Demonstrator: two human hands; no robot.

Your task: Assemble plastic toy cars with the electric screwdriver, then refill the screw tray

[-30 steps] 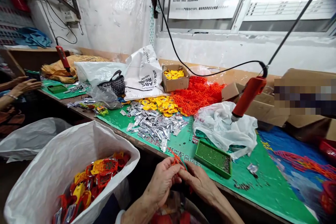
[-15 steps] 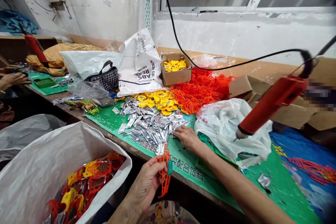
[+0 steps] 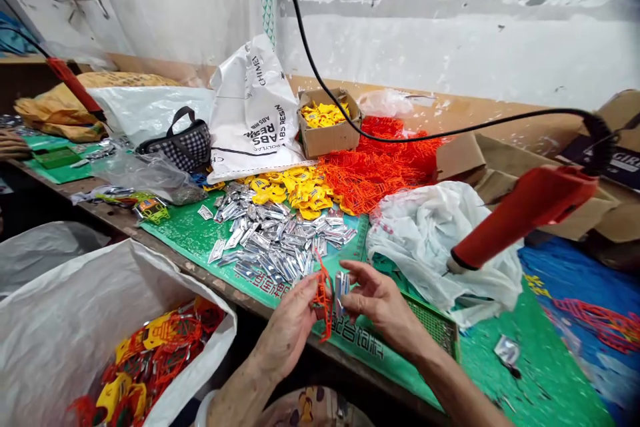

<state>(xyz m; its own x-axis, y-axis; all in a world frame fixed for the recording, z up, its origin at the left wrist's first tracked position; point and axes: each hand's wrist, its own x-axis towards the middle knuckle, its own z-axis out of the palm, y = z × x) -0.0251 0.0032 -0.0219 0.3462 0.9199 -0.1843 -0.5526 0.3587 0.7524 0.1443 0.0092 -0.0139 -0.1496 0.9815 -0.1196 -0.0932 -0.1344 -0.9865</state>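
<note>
My left hand is closed around an orange-red plastic frame piece, held upright over the table's front edge. Just to its right, my right hand pinches a small silvery metallic piece between thumb and fingers, close beside the frame. Whether the two parts touch, I cannot tell. Beyond both hands lies a loose pile of similar silvery pieces on the green table mat. Behind that pile are yellow plastic parts and a tangled heap of orange-red frames.
A red electric screwdriver hangs at the right on a black cable. Below it lie a crumpled white plastic bag and a green basket. An open white sack of assembled parts stands at left. A co-worker's hand shows far left.
My right hand has come back from the silvery pile with a piece and now meets my left hand. The orange-red frame has been raised and turned edge-on. The view has shifted slightly.
</note>
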